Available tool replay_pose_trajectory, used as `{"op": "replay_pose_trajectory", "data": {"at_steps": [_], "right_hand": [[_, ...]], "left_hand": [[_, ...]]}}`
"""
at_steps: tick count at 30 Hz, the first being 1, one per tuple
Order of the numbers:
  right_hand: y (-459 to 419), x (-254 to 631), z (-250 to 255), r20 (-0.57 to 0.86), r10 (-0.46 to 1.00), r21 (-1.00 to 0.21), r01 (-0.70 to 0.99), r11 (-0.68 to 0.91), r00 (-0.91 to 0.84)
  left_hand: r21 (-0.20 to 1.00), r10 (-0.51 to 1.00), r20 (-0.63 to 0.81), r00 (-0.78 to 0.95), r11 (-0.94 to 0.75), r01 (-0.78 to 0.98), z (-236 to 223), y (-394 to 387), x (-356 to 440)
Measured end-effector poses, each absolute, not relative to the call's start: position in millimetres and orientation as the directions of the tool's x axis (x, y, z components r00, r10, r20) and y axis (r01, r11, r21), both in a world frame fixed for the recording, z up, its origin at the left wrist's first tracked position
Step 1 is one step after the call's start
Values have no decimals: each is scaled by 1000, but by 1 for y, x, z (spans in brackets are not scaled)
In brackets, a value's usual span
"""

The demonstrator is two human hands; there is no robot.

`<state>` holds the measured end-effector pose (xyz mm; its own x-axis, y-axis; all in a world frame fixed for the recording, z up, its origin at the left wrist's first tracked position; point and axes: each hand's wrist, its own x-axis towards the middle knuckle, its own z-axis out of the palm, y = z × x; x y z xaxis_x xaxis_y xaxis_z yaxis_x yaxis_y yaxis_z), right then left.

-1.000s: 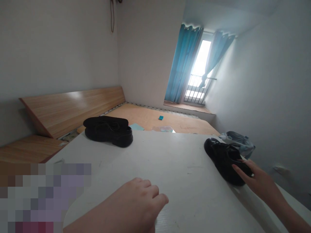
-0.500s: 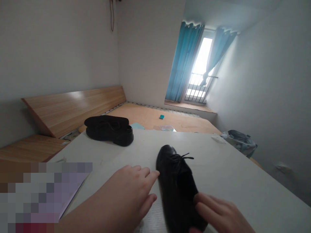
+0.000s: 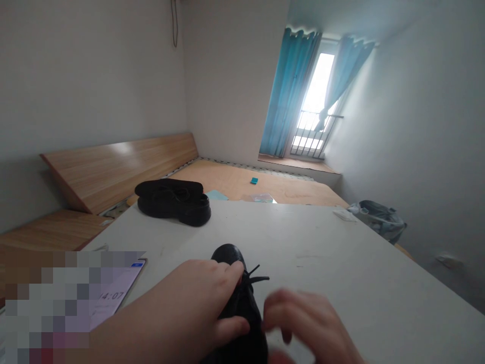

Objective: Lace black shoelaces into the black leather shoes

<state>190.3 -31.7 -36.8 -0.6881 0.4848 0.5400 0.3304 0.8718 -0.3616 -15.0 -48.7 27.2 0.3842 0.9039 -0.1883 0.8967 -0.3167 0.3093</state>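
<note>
A black lace-up shoe (image 3: 242, 349) lies lengthwise on the white table, its toe pointing away from me and its thin laces sticking out to the right. My left hand (image 3: 200, 298) is laid across the upper from the left, fingers over the front part and thumb on the near side, gripping it. At the shoe's right side, my right hand (image 3: 306, 323) is slightly blurred, with fingers bent and thumb apart; nothing shows in it. Its fingertips are close to the shoe, and I cannot tell whether they touch. The shoe's heel is hidden at the bottom edge.
More black laced footwear (image 3: 174, 202) rests at the table's far left. A phone (image 3: 121, 288) with a lit screen, partly pixelated, lies at the left. A small white item (image 3: 344, 215) sits at the far right edge of the white table (image 3: 322, 253), near a fabric bag (image 3: 382, 220).
The shoe has shifted left and toward me. My left hand has come onto its upper from beside it. My right hand has moved left from the shoe's opening to its side.
</note>
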Motion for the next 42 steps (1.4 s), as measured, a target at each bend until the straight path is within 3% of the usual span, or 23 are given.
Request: {"op": "replay_pose_trajectory", "data": {"at_steps": [3,7,11,14,22,28,32,35,37,39,42], "right_hand": [[-4,176,-22,460,719,-599,416,684,-521],[22,166,-37,190,804,-772,420,477,-563],[23,169,-56,74,755,-946,192,259,-652],[21,174,-58,52,706,-998,-5,68,-707],[18,176,-55,7,676,-928,-257,-270,-737],[27,186,-48,6,744,-696,-537,-476,-668],[39,202,-32,37,819,-575,-683,-451,-572],[46,212,-22,68,863,-534,-749,-392,-500],[48,213,-22,57,875,-544,-750,-376,-481],[48,210,-28,23,865,-573,-716,-400,-502],[44,200,-41,0,809,-622,-634,-460,-588]], "left_hand": [[344,903,-193,384,-304,889,24,-45,-14],[368,909,-192,369,-282,886,26,-43,-12],[376,919,-180,351,-266,888,29,-42,-14],[374,920,-180,347,-262,890,28,-40,-16],[327,917,-195,349,-275,904,22,-38,-13],[325,922,-157,354,-291,900,21,-37,-13],[514,959,6,282,-245,822,27,-33,-17],[746,962,243,122,-266,610,32,-30,-21],[841,946,323,35,-304,448,32,-29,-24],[897,947,320,29,-313,313,30,-28,-26],[949,957,224,185,-257,183,26,-27,-25]]}}
